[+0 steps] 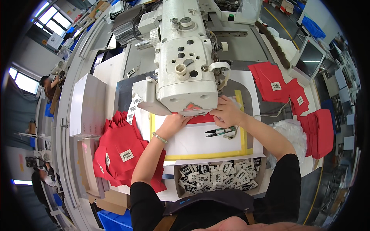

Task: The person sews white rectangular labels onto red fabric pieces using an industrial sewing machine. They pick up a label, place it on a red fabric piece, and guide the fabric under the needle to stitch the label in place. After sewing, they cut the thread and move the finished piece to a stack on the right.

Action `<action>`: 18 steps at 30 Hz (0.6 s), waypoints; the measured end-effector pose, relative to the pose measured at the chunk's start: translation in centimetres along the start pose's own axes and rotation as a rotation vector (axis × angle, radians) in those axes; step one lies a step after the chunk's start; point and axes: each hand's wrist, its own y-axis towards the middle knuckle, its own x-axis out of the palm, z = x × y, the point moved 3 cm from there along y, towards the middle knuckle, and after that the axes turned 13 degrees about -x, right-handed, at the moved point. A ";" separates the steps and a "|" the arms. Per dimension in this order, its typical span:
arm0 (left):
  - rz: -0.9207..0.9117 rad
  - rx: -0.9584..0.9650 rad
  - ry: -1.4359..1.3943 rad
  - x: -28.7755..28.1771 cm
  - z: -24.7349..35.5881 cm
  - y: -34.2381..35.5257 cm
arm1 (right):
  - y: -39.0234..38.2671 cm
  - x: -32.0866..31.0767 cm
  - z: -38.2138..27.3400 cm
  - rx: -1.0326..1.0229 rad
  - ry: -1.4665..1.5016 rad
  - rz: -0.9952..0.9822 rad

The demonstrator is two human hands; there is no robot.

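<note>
- Partway, it seems: a red fabric piece (pixel 201 119) lies beneath the sewing machine (pixel 187 82), which hides its far part; the left pile (pixel 115 148) and far-right pieces (pixel 266 75) show labels; the near-right stack (pixel 319 133) shows none;
- left hand (pixel 176 124) and right hand (pixel 226 112) flank the piece; I cannot tell if either grip is clamped or merely pressing;
- loose labels (pixel 217 178) fill the near tray (pixel 263 169); snips (pixel 219 132), near the right wrist, could obstruct.
</note>
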 end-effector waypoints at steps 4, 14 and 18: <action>-0.035 -0.039 0.013 -0.1 0.1 0.1 | 0.0 -0.1 0.0 0.018 -0.014 -0.015; 0.034 -0.015 0.215 -2.3 0.5 -2.6 | -1.2 -2.1 -0.8 0.132 -0.056 -0.396; 0.114 0.056 0.258 -2.8 1.1 -3.5 | -1.6 -3.4 -2.2 0.171 -0.114 -0.596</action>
